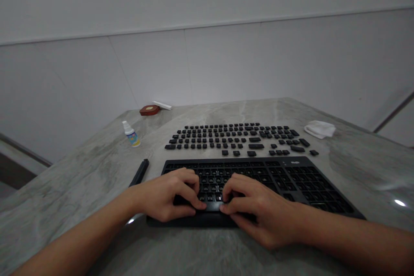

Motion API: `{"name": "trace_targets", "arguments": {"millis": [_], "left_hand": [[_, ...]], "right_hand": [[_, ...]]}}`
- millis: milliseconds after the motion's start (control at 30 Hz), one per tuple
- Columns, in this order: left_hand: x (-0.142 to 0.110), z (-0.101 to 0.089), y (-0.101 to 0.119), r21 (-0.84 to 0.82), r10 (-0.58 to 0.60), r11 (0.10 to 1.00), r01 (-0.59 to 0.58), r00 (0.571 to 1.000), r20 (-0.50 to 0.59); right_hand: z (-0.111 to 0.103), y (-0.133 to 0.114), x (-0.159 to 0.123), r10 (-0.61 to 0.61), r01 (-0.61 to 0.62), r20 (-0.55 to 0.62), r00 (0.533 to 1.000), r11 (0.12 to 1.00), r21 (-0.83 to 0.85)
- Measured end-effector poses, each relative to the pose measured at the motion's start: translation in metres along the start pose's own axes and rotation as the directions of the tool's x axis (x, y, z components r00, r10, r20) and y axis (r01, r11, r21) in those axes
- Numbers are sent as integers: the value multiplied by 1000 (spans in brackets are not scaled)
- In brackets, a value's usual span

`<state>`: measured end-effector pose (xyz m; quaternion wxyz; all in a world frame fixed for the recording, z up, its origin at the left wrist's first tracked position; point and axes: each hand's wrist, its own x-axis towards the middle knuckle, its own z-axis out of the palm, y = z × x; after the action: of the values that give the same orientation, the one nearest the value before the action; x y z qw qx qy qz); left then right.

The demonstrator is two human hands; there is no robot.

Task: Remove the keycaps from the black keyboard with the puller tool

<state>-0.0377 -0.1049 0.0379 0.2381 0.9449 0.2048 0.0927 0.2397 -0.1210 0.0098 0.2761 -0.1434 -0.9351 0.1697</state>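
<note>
A black keyboard [207, 220] lies before me, most of its key sockets bare of caps. At its front edge is the long space bar [212, 207], with a hand at each end. My left hand [174, 194] is closed, thumb and fingertips on the bar's left end. Curled in the same way, my right hand [255, 207] holds the right end between thumb and fingers. Whether the bar is seated or loose, I cannot tell. Behind the keyboard, loose black keycaps [210, 135] lie in rows matching a keyboard layout.
Left of the keyboard lies a slim black bar-shaped piece [139, 172]. A small white bottle [131, 134] stands farther back, near a reddish-brown case [149, 110] and a white flat object [162, 105]. A folded white cloth [320, 129] rests right on the grey marbled table [87, 198].
</note>
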Motion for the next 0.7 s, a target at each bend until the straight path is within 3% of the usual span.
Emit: {"name": "trace_targets", "arguments": {"millis": [500,700], "left_hand": [[3,0,2,27,23,999,-23,1000,-3],[6,-7,3,217,38,975,-48,998,50]], "right_hand": [[2,-1,2,-134,135,14,991,990,-50],[2,-3,1,-66,65,-6,998,997,-42]]}}
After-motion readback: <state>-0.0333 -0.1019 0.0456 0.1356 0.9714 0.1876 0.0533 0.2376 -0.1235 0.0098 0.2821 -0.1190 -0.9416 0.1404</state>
